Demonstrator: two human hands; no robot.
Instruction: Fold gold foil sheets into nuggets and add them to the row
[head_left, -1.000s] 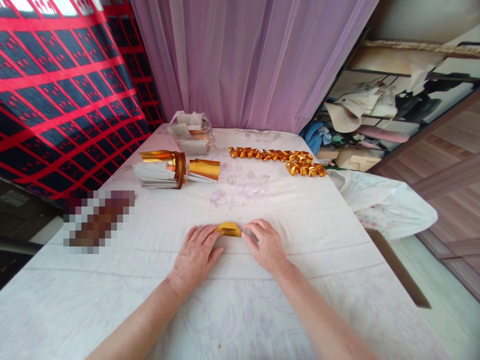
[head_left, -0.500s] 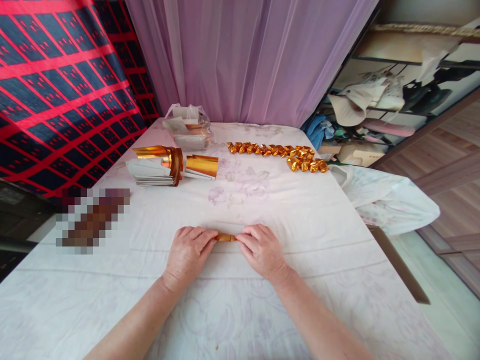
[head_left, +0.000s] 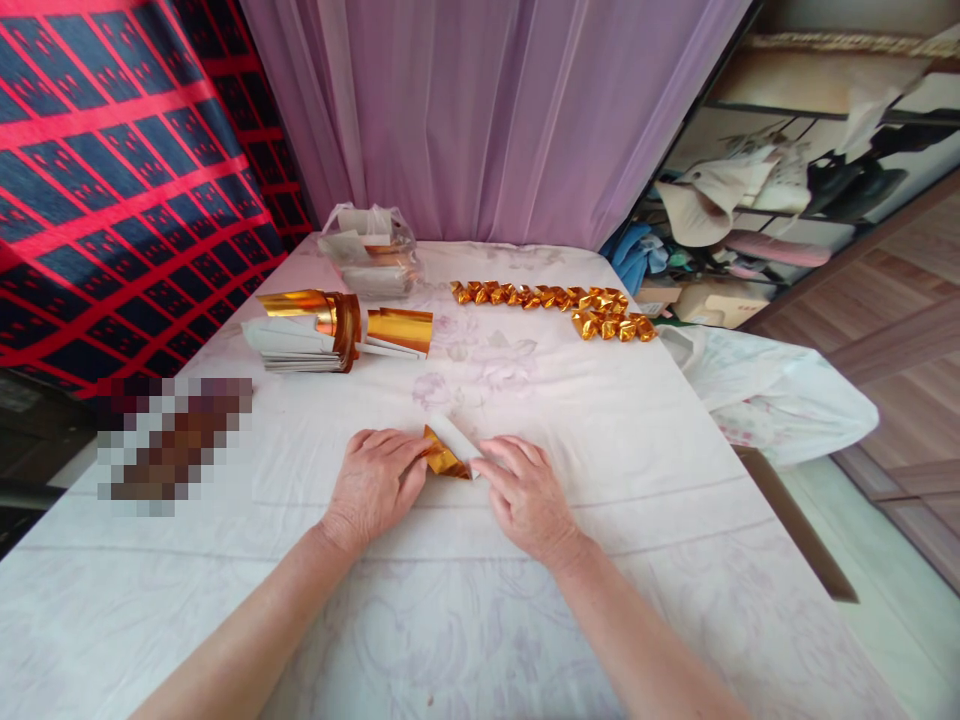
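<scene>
A small piece of gold foil paper (head_left: pixel 444 456), partly folded with its white back showing, lies between my hands on the cloth-covered table (head_left: pixel 480 620). My left hand (head_left: pixel 379 480) pinches its left corner between thumb and fingers. At the lower right corner of the paper, the fingers of my right hand (head_left: pixel 529 495) grip its edge. Farther back on the left stands a bundle of gold and white paper sheets (head_left: pixel 307 335), with a loose gold sheet (head_left: pixel 401 328) beside it. Several folded gold pieces (head_left: pixel 540 297) lie in rows at the back right.
A clear plastic bag with paper (head_left: pixel 371 255) sits at the far left. A purple curtain (head_left: pixel 465 120) hangs behind the table. To the right are a cluttered shelf (head_left: pixel 750 200) and a white plastic bag (head_left: pixel 780 390). A blurred patch (head_left: pixel 176 440) covers something at the left edge.
The paper was a narrow gold roll held at both ends; now it is opened wider at a slant, showing gold and white faces. My hands have stayed nearly in place.
</scene>
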